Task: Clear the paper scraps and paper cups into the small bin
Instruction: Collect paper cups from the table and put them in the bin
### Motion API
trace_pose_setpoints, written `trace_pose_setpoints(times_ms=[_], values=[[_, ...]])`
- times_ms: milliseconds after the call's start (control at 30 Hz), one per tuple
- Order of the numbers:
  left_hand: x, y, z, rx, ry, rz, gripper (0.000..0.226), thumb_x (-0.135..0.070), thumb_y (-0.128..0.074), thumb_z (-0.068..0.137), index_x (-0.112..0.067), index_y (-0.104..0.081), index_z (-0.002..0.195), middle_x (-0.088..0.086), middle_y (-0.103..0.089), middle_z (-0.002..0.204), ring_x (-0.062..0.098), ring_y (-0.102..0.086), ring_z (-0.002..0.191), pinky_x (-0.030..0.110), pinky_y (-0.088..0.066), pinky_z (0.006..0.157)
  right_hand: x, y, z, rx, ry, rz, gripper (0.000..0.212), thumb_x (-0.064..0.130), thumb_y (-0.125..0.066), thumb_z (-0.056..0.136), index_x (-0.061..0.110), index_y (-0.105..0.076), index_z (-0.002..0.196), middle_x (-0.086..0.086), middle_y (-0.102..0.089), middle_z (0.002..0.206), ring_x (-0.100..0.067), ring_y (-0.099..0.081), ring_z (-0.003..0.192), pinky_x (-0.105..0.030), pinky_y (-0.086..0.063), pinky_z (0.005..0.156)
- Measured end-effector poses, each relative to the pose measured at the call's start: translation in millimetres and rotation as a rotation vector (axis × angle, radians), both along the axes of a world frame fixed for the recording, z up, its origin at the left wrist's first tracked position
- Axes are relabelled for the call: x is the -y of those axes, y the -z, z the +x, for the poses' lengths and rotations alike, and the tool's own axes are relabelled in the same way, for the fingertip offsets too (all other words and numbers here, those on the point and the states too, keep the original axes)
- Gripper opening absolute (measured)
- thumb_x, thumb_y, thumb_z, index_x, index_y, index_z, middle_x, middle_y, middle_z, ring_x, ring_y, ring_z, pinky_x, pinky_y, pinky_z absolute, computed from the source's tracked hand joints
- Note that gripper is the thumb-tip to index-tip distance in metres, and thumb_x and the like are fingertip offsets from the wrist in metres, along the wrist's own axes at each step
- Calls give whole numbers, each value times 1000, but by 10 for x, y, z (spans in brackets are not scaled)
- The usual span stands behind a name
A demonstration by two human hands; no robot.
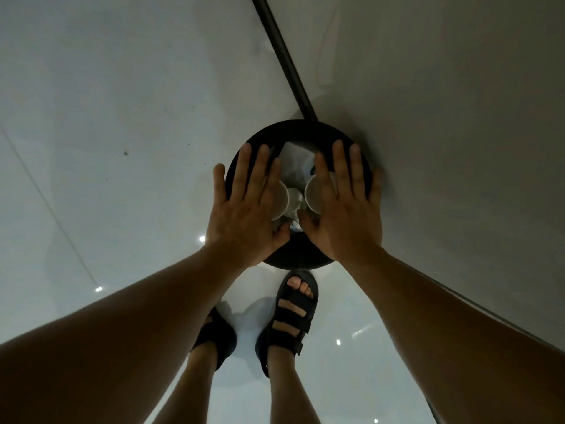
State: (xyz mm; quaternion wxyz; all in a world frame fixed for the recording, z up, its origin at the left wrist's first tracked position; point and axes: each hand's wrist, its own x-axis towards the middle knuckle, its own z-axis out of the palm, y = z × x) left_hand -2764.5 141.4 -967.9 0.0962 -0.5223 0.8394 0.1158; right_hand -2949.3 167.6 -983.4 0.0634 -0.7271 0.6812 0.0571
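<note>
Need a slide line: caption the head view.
Left hand and right hand spread flat over the small bin holding paper cups and scraps.

Small round black bin point(298, 130), upright on glossy floor point(122, 87), close against wall point(458, 87). Inside, 3 white paper cups point(295, 197) side by side, mouths up; beyond them, crumpled white paper scraps point(295, 159).
</note>
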Motion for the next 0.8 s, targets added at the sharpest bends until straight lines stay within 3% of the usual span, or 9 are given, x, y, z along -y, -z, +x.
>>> trace_pose_setpoints(times_ms=[200,367,467,600,667,800], values=[[-5,-153,30,-40,-3,50,101,-66,-44,78,-11,-5,153,16,-5,160,36,3,147,58,-8,115,12,-109,-9,61,19,51,99,62,-58,80,20,-11,155,-15,-9,162,-35,-4,149,-60,-17,112],[-33,-527,136,-39,-50,111,101,-66,-47,79,-11,-4,153,15,-2,160,34,6,147,57,-7,115,-42,-553,19,149,51,140,100,58,-58,79,22,-6,156,-10,-1,163,-30,4,150,-57,-11,114],[-40,-856,342,-7,-106,134,104,-67,-50,79,-10,-3,152,15,-5,160,36,2,147,57,-9,114,-142,-979,50,187,91,168,97,53,-58,80,22,-6,155,-8,-1,163,-28,5,150,-57,-16,115],[-42,-1462,700,64,-167,151,103,-75,-33,80,-13,9,151,12,5,161,34,9,147,55,-6,115,-262,-1678,149,192,138,243,92,53,-54,86,22,-1,156,-7,6,164,-25,13,149,-54,-14,118],[-77,-1866,877,61,-219,146,102,-74,-35,80,-14,8,151,11,4,161,34,7,147,54,-6,115,-297,-2070,286,204,178,251,91,52,-53,88,24,1,155,-5,7,164,-23,15,149,-53,-13,119],[-190,-2741,1244,52,-344,121,100,-72,-41,81,-16,3,152,9,2,161,33,6,147,54,-4,115,-223,-2923,756,320,203,222,89,49,-56,87,20,-8,155,-7,-4,163,-26,6,150,-54,-19,117]])
